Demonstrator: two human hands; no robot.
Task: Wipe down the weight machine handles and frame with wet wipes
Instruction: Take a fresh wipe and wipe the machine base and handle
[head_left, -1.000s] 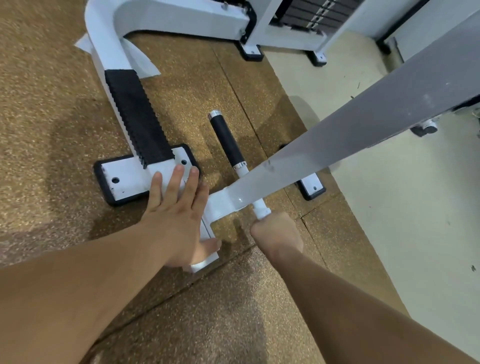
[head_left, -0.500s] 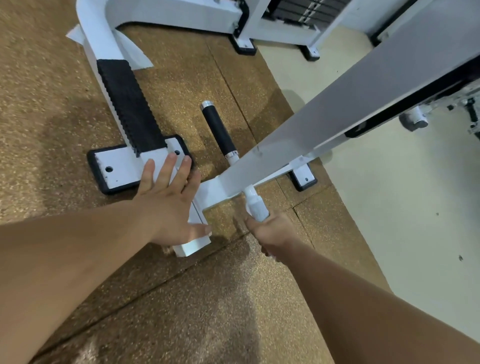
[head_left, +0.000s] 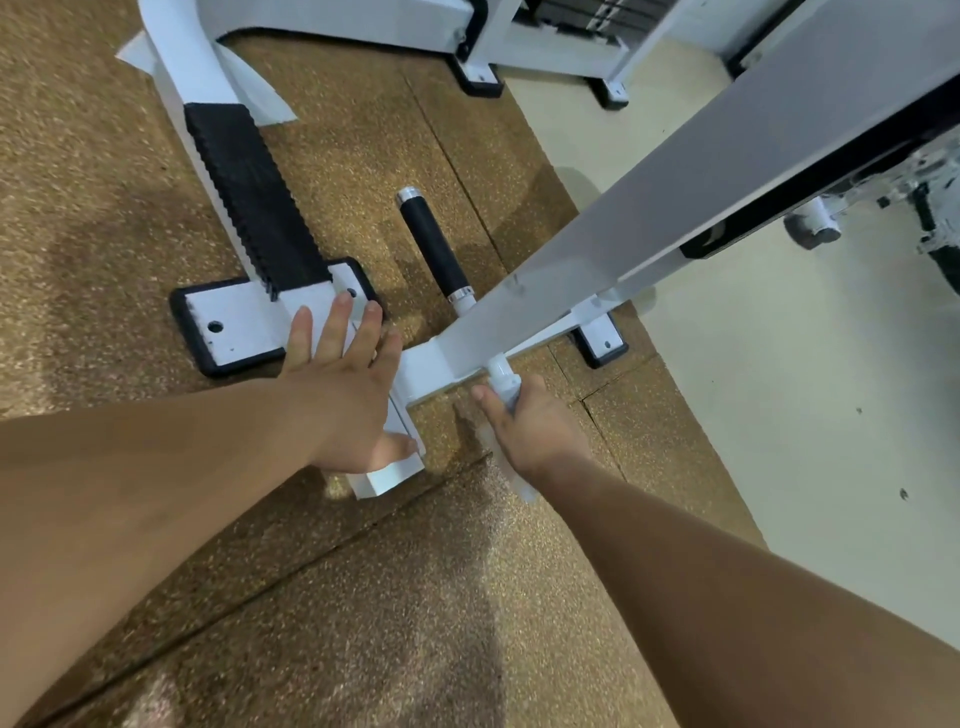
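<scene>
The white frame of the weight machine (head_left: 623, 249) slants down from the upper right to a low white base bar (head_left: 387, 478) on the floor. My left hand (head_left: 348, 384) lies flat on that base bar, fingers straight, thumb over the bar's near end. My right hand (head_left: 524, 421) grips a white wet wipe (head_left: 503, 387) wrapped round the near white handle stub just below the frame. A tail of the wipe hangs blurred under my wrist. On the far side of the frame the black handle grip (head_left: 434, 244) with a chrome end cap sticks out.
A black ribbed foot tread (head_left: 249, 197) runs up the white base bar to a black-edged foot plate (head_left: 234, 322). A second foot plate (head_left: 600, 338) sits right of the frame. Brown speckled rubber mats cover the floor; cream floor lies to the right. Another white machine frame (head_left: 519, 47) stands behind.
My right hand has slid back along the near handle stub with the wipe, uncovering more white stub. My left hand stays flat on the base bar.
</scene>
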